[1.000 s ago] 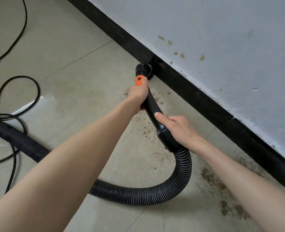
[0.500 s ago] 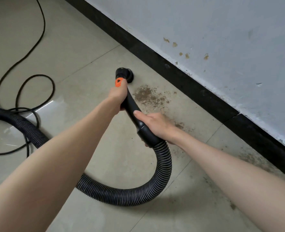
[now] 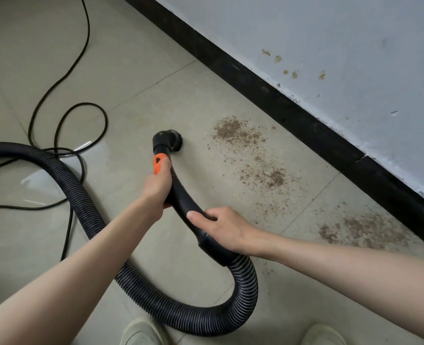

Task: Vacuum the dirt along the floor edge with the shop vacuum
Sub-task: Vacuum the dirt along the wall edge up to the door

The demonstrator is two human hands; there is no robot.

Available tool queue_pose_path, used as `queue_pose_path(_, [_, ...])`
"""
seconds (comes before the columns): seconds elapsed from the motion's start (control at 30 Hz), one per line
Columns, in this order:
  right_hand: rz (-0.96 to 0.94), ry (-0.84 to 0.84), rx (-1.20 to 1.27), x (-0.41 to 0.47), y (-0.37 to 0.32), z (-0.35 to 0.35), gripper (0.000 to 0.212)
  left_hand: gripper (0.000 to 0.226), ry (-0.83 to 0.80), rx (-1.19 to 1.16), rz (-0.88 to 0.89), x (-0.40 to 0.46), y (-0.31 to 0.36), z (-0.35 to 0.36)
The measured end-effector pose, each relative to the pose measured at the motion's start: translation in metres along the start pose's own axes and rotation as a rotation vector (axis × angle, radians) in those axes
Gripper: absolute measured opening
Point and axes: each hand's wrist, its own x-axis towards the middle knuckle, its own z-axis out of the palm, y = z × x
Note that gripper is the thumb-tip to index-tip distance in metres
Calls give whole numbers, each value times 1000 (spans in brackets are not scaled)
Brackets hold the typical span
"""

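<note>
My left hand (image 3: pixel 157 185) grips the black curved vacuum wand (image 3: pixel 181 195) just below its orange slider (image 3: pixel 158 165). My right hand (image 3: pixel 224 226) grips the wand lower down, near the cuff where the ribbed black hose (image 3: pixel 245 290) joins. The round brush nozzle (image 3: pixel 171 139) sits on the beige tile, well left of the black baseboard (image 3: pixel 280 105). Brown dirt (image 3: pixel 235 131) lies in patches right of the nozzle, with another patch (image 3: pixel 274 176) nearer me and a third patch (image 3: pixel 360 227) by the baseboard.
The hose loops in front of my two shoes (image 3: pixel 141 331) and runs off to the left. A black power cord (image 3: pixel 81 115) coils on the floor at left. A grey wall (image 3: pixel 330 46) with chipped spots rises above the baseboard.
The nozzle has pulled back from the baseboard, away from the wall and to the left. The view has widened, showing dirt patches and my shoes. Both hands keep their grip.
</note>
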Motion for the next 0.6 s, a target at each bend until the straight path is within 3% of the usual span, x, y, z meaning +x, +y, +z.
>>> queue_pose_path(0.6, [124, 225, 33, -15, 23, -50, 58, 54, -152, 80, 55, -19, 27, 82])
